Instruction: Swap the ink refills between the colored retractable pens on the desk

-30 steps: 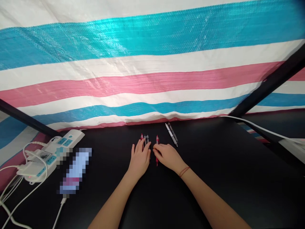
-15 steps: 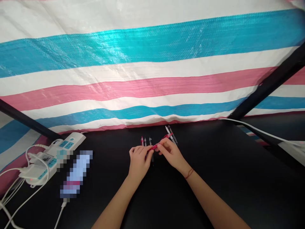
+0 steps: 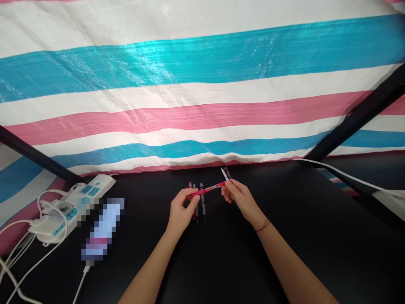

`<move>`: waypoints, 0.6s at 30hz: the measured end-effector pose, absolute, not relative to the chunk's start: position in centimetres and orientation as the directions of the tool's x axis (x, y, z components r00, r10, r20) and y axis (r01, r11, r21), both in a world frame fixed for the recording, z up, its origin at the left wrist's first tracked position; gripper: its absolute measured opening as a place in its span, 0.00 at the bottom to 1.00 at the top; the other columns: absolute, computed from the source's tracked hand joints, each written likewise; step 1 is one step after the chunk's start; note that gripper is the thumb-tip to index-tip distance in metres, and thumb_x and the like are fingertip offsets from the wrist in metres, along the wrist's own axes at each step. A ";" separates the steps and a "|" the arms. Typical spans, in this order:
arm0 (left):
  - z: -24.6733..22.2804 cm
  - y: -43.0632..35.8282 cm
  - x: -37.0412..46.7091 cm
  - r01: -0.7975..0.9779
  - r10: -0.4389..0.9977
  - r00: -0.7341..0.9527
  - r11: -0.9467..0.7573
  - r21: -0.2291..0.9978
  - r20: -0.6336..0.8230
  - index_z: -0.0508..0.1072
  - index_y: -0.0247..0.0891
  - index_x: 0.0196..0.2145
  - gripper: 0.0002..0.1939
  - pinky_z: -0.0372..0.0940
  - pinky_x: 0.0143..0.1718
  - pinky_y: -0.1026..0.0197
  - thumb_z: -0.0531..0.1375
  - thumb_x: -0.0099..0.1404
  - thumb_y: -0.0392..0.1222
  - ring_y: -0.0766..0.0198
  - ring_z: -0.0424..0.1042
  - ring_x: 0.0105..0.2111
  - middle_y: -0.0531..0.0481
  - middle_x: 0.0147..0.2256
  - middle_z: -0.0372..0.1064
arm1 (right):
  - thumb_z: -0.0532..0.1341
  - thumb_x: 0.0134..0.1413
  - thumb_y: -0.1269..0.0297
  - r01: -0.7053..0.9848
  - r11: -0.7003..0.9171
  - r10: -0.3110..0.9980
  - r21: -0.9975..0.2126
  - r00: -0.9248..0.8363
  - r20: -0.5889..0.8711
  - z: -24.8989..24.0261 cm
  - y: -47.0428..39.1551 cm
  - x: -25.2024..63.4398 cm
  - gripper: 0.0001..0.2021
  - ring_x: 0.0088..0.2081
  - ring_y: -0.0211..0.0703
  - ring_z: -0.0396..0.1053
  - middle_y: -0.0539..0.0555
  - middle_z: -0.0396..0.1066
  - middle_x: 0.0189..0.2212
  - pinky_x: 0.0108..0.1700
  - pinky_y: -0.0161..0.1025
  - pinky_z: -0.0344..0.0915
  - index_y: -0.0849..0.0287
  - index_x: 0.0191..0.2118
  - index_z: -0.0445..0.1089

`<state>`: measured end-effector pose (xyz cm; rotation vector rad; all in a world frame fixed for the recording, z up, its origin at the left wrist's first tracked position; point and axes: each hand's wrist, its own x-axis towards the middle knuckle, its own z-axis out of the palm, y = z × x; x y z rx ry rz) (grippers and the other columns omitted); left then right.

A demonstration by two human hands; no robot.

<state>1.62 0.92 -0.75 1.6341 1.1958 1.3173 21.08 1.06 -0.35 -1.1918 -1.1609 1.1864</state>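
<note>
A red pen (image 3: 207,190) is stretched between both hands above the black table. My left hand (image 3: 182,210) pinches its pink-red end, and my right hand (image 3: 239,198) pinches the other end, which is red at the tip. Under and beside the left fingers lie a red pen (image 3: 190,184), a dark pen (image 3: 196,210) and a grey pen (image 3: 203,204), side by side. Behind the right hand lie a white pen (image 3: 224,173) and a darker pen (image 3: 228,172), both partly hidden by the hand.
On the left, a white power strip (image 3: 98,184) with plugged-in cables lies beside a blurred phone (image 3: 106,219) on its own cable (image 3: 81,283). A striped sheet (image 3: 202,118) hangs behind the black table (image 3: 221,261). A white cable (image 3: 341,166) crosses the right side.
My right hand has moved right, away from my left hand, so the red pen's middle now shows. The pens between the hands are more visible.
</note>
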 end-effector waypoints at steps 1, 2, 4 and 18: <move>-0.8 0.9 1.6 0.177 0.963 0.038 -0.269 0.947 0.267 0.75 0.37 0.36 0.11 0.67 0.37 0.60 0.61 0.57 0.45 0.62 0.72 0.33 0.47 0.34 0.73 | 0.57 0.50 0.43 -0.037 0.014 0.999 -0.999 0.033 0.013 -0.3 1.0 21.1 0.21 0.20 0.35 0.57 0.49 0.62 0.19 0.22 0.34 0.54 0.58 0.22 0.63; -0.8 1.0 1.6 0.134 0.976 0.024 -0.216 0.967 0.215 0.75 0.37 0.36 0.12 0.67 0.36 0.61 0.62 0.56 0.46 0.62 0.72 0.32 0.48 0.32 0.73 | 0.57 0.50 0.44 -0.038 0.015 1.000 -0.999 0.028 0.014 -0.3 1.0 21.1 0.21 0.20 0.35 0.56 0.48 0.61 0.19 0.22 0.34 0.53 0.58 0.22 0.63; -0.9 1.0 1.6 0.058 0.992 -0.005 -0.123 0.991 0.123 0.75 0.36 0.36 0.14 0.67 0.34 0.61 0.63 0.55 0.49 0.63 0.72 0.30 0.49 0.28 0.73 | 0.57 0.50 0.44 -0.037 0.024 1.000 -0.999 0.018 0.024 -0.3 1.0 21.1 0.21 0.20 0.34 0.56 0.48 0.61 0.19 0.22 0.34 0.53 0.58 0.22 0.62; -0.4 1.2 1.8 -0.418 1.000 0.025 0.014 0.908 -0.004 0.69 0.39 0.40 0.22 0.65 0.50 0.49 0.62 0.55 0.57 0.51 0.70 0.49 0.41 0.48 0.70 | 0.53 0.55 0.45 0.013 -0.077 0.958 -0.997 -0.277 -0.078 -0.9 0.7 20.4 0.22 0.21 0.35 0.58 0.49 0.63 0.20 0.24 0.34 0.55 0.59 0.24 0.65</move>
